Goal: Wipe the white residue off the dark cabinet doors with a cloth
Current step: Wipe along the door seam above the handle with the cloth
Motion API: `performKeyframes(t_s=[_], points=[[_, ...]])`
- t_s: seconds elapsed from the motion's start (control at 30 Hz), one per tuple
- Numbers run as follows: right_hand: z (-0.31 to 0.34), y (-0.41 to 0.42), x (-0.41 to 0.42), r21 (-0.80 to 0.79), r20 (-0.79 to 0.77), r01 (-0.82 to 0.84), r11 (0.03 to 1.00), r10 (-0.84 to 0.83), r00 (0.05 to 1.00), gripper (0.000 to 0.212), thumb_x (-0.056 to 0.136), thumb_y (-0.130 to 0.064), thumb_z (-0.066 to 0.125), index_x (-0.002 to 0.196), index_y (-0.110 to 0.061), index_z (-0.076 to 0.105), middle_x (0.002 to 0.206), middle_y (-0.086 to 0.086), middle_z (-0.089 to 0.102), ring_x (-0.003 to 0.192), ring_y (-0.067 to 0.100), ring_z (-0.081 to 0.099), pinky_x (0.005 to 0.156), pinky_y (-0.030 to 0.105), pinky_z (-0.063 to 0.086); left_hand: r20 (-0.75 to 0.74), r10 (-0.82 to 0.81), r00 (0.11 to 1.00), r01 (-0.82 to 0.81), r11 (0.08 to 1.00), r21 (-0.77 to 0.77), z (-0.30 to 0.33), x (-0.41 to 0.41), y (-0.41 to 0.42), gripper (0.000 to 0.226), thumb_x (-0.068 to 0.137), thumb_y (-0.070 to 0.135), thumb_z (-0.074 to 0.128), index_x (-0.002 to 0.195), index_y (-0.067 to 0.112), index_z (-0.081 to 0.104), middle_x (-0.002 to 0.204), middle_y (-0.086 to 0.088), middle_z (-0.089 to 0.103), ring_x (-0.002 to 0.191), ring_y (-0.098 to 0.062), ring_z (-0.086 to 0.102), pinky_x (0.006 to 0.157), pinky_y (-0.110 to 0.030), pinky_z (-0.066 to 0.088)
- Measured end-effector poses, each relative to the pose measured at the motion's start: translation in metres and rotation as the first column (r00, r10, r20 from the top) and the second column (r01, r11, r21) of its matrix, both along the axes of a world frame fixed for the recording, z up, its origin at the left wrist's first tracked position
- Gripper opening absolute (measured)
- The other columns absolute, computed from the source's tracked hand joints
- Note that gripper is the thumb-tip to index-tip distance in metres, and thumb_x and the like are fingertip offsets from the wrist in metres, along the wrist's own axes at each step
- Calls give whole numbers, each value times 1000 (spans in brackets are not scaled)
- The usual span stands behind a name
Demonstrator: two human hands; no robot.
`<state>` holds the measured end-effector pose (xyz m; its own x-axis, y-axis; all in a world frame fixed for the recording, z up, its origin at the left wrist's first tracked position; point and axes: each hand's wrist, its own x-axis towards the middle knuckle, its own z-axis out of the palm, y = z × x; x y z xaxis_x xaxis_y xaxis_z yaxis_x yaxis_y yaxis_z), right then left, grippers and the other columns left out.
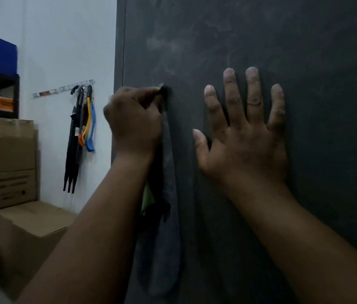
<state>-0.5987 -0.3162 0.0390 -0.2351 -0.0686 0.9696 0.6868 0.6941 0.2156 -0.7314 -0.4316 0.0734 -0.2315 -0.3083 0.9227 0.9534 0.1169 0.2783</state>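
1. Our left hand [134, 121] is curled tight round a bunched dark cloth [164, 216], and its fingers [151, 93] press the top of the bundle against the dark cabinet door [304, 40], close to the door's left edge.
2. The cloth's long axis runs straight down: from the fist it hangs as a limp tail along the door, past the wrist, with a scrap of green showing at its left side.
3. Our right hand [245, 132] lies flat on the same door, fingers straight and spread, holding nothing; it looks like a brace.
4. The relation that matters: the white residue [162, 44] sits directly above and a little to the right of the left fist, as a cloudy smear high on the panel. More faint haze spreads rightward above the right fingertips.
5. The left hand is the nearer one and it already has the cloth, so we judge the coming stroke goes upward from the fist.
6. Only the wad at the fingers is pressed to the surface; the hanging tail will likely just trail behind.
7. On the wall to the left, well apart, brushes [87, 119] hang from a rail beside stacked cardboard boxes [6, 163].
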Motion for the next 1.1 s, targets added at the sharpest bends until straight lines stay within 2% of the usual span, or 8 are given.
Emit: performKeyframes(t_s=[0.13,0.3,0.47,0.6,0.77,0.87,0.97,1.1], points=[[0,-2,-5,-10,-18,30,999,-30,999,75,101,-60,29,164,-22,15,172,12,-2,158,38,-5,124,62,-1,-69,-31,997,27,998,-58,-36,6,4,18,88,10,78,102,19,83,87,3,70,77,-9,65,72,-5,44],[-2,-3,-2,-10,-12,33,999,-33,999,75,102,-59,28,164,-20,14,172,14,-2,158,39,-4,125,64,2,101,-85,991,82,996,31,-39,-18,-15,18,90,22,80,107,20,83,96,-1,77,88,-16,73,87,-29,57],[-2,-9,-1,-32,48,74,997,-72,996,80,100,-63,23,165,-19,6,171,15,-9,157,42,-10,124,65,-2,16,-82,996,83,996,-44,-68,-4,-5,16,91,17,79,106,22,82,92,6,72,80,-3,66,76,-4,46],[-6,-10,0,9,131,94,996,-94,987,83,99,-66,20,165,-20,5,171,14,-12,156,43,-13,122,69,-5,29,-81,996,82,996,-43,-98,-10,-10,16,90,10,79,105,16,81,90,4,70,79,0,64,74,-6,48],[-9,-10,-5,60,206,96,994,-106,973,82,100,-64,20,165,-18,4,172,12,-10,156,41,-14,121,70,-5,160,9,987,-13,1000,21,-80,-35,-27,17,93,18,78,109,14,81,95,-3,74,83,-15,67,76,-13,50],[-7,-13,-9,70,204,138,988,-150,967,81,100,-65,17,165,-18,5,172,13,-7,155,45,-10,119,73,-1,156,1,988,-6,999,36,-78,-28,-22,16,92,18,79,108,17,81,92,4,70,82,-10,65,75,-4,43],[-3,-17,-16,75,212,178,981,-190,959,81,99,-65,13,165,-19,2,171,13,-7,154,50,-7,116,78,2,105,-43,994,43,999,0,-99,-16,-14,16,92,13,78,108,16,80,93,6,70,82,-7,65,77,-10,51],[3,-21,-20,78,230,190,979,-203,952,81,98,-65,12,164,-19,-1,170,15,-7,152,52,-4,115,79,5,200,-55,978,45,998,54,-113,-25,-22,16,91,16,80,107,17,81,92,5,74,81,-3,66,76,-6,48]])
